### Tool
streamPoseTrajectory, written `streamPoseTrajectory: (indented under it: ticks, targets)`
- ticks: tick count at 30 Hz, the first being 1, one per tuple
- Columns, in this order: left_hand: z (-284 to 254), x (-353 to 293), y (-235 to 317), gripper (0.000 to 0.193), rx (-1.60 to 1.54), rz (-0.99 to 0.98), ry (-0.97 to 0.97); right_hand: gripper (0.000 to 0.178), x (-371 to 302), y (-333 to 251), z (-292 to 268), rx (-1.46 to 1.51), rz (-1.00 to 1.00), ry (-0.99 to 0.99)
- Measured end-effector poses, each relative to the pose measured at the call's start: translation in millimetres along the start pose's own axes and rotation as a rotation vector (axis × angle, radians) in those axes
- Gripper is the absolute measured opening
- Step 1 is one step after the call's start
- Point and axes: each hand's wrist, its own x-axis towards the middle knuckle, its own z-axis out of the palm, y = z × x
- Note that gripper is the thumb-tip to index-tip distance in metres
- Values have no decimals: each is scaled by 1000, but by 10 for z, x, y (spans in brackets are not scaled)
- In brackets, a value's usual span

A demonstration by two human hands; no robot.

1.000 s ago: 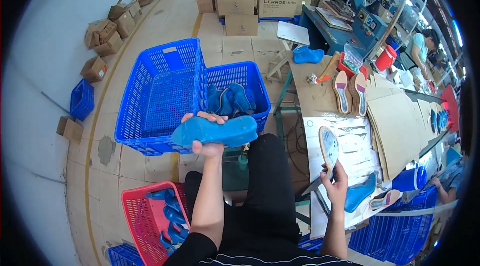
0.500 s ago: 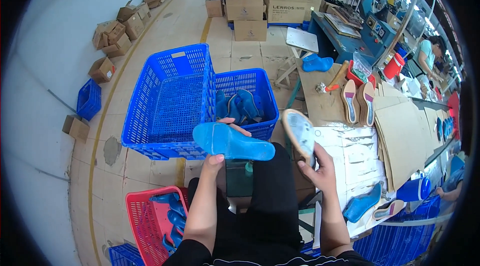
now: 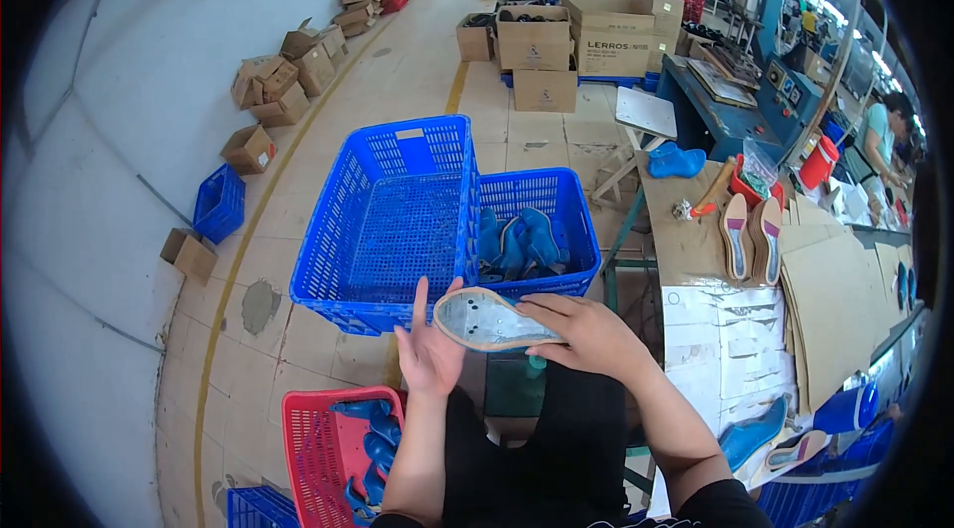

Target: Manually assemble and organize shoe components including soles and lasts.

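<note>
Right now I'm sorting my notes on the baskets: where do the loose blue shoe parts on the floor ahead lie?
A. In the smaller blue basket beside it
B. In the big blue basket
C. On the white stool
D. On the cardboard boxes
A: the blue shoe parts lie in the smaller blue basket; the big blue basket beside it shows only its bare mesh floor.

- We count two big blue crates (image 3: 397, 220) (image 3: 542, 200) side by side on the floor.
- We see one red basket (image 3: 318, 449) by our left knee.
- We hold one tan insole (image 3: 487, 321).
- We count two soles (image 3: 736, 238) (image 3: 768, 240) lying together on the workbench (image 3: 686, 240).
- We see one small blue crate (image 3: 219, 202) by the wall.
</note>
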Motion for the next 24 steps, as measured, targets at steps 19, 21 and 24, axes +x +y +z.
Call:
streamPoseTrajectory:
  ticks: [19,21,24]
  targets:
    - [716,238,476,68,1852,47,-545,66,-462,526,123,473,231,118]
    - [1057,269,442,71,1974,-73,-596,65,-467,509,111,467,248,132]
    - [1171,323,364,73,2378,-202,-817,64,-496,515,130,462,255,145]
